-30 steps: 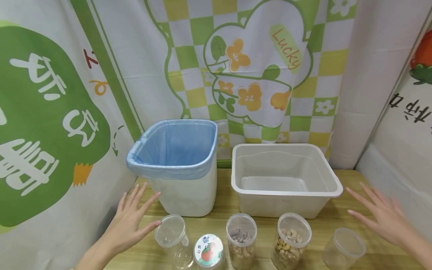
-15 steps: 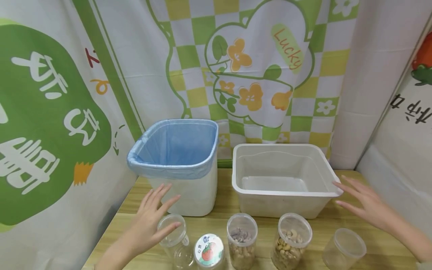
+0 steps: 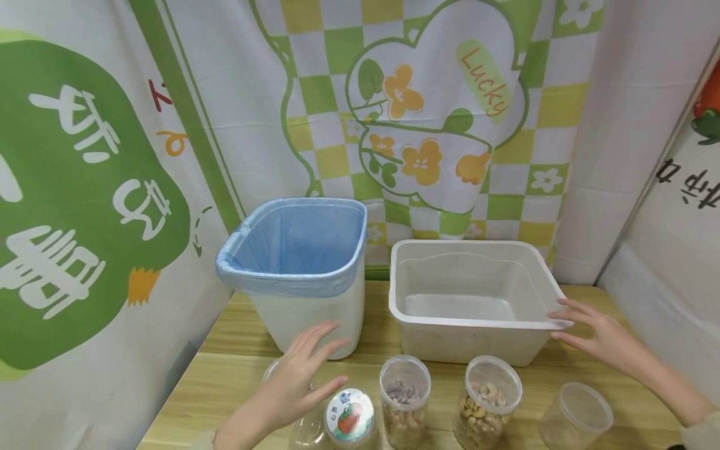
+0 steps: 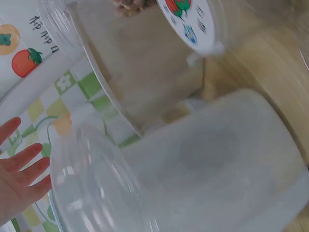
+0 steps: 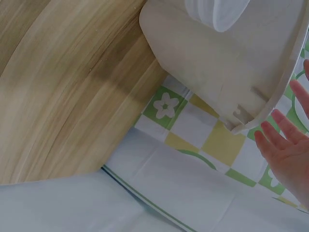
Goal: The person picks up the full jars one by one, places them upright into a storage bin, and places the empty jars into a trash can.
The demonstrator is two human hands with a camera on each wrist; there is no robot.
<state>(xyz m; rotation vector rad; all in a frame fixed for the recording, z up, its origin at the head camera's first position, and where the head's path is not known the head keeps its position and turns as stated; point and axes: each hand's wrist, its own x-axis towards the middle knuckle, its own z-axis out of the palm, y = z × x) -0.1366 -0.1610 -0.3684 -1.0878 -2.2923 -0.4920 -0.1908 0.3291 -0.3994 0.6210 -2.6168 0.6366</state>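
Note:
My left hand (image 3: 295, 381) hovers with relaxed, spread fingers over a clear lidded jar (image 3: 308, 431), mostly hiding it. Beside its thumb stands a jar with a tomato-printed lid (image 3: 350, 415). In the left wrist view the hand (image 4: 21, 179) holds nothing, and the tomato-printed lid (image 4: 193, 24) shows at the top. At the right end of a white plastic tub (image 3: 478, 340) is my right hand (image 3: 602, 337), fingers loosely extended near the rim. The right wrist view shows these fingertips (image 5: 277, 116) close to the tub's rim (image 5: 270, 108); I cannot tell whether they touch.
A white bin with a blue liner (image 3: 292, 284) stands at the back left. A jar of dark-topped nuts (image 3: 404, 406), a jar of cashews (image 3: 485, 406) and a translucent lidded jar (image 3: 576, 415) line the front of the wooden table (image 3: 225, 375). Printed cloth (image 3: 410, 125) hangs behind.
My left hand has moved right and down, from beside the clear jar to above it. My right hand has moved left to the tub's right rim. The containers stay put.

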